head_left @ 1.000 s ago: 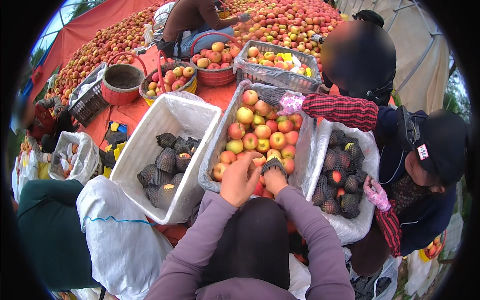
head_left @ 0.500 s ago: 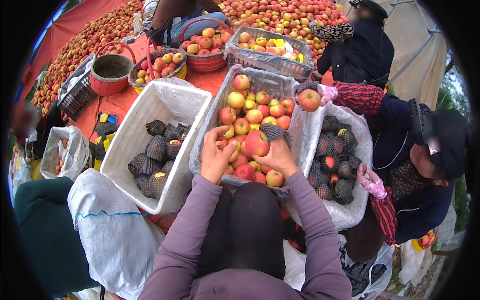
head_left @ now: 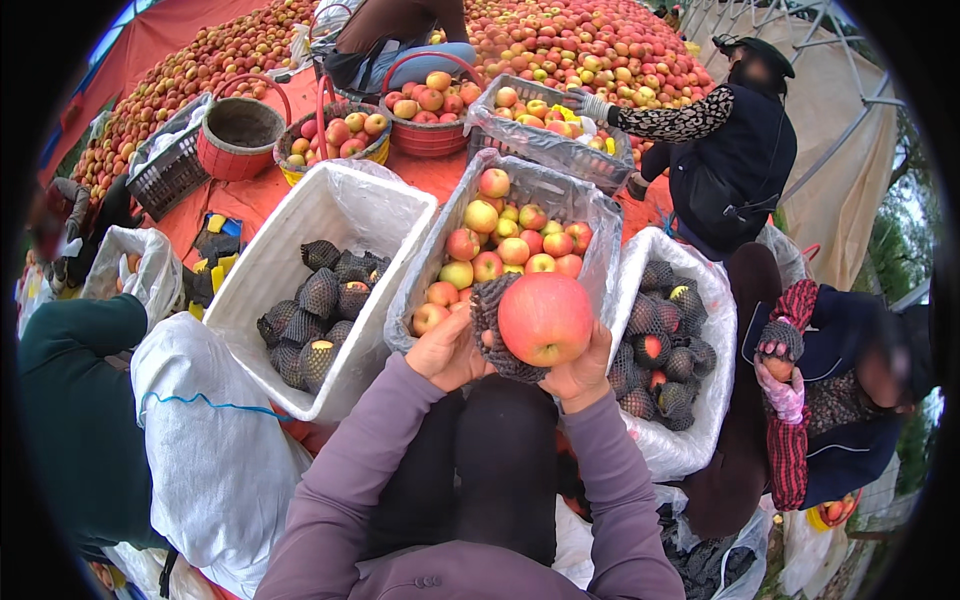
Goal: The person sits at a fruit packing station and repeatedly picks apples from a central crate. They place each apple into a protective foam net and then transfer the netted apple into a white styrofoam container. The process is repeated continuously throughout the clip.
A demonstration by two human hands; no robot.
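A large red apple (head_left: 547, 318) is held up between my hands, close in front of me. A dark foam net sleeve (head_left: 490, 325) covers its left and under side; the rest of the skin is bare. My left hand (head_left: 447, 355) is closed on the net sleeve, fingers partly hidden behind it. My right hand (head_left: 585, 368) grips the apple from the right and below. Just beyond, a plastic-lined crate (head_left: 400, 322) holds loose red and yellow apples (head_left: 487, 266). Netted apples (head_left: 318, 293) lie in a white-lined crate (head_left: 232, 292) on the left.
On my right stands another white-lined crate (head_left: 715, 375) of netted apples. A co-worker's gloved hands (head_left: 780, 375) hold an apple beside it. Red baskets (head_left: 232, 160) and a grey crate (head_left: 545, 150) stand farther back, before a large apple heap (head_left: 590, 45). A white sack (head_left: 215, 450) sits at left.
The apple and net have come up closer to me. My left hand has moved onto the net, now around the apple's left side. The right co-worker's hands have drawn back together around an apple.
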